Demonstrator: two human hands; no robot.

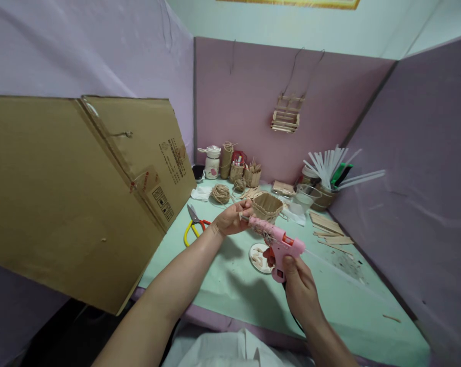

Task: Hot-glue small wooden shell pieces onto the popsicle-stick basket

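Note:
My right hand (300,285) is wrapped round the handle of a pink hot glue gun (282,244), fingers at its orange-red trigger. A clear glue stick (330,262) sticks out of its back end. The gun's nozzle points left at my left hand (235,218), whose fingers are pinched together beside the tip. A tiny pale piece seems to be between them, too small to name. Below the gun, a round white dish (255,266) holds small wooden pieces, partly hidden by the right hand. Behind the nozzle stands a woven-looking brown basket (267,205).
Scissors (194,221) with yellow and red handles lie left of my left hand. Twine balls (220,193), a white jar (212,165) and stick holders stand at the back. Glue sticks (328,165) fill a pot at right, near wooden sticks (328,224). A cardboard sheet (81,204) leans at left.

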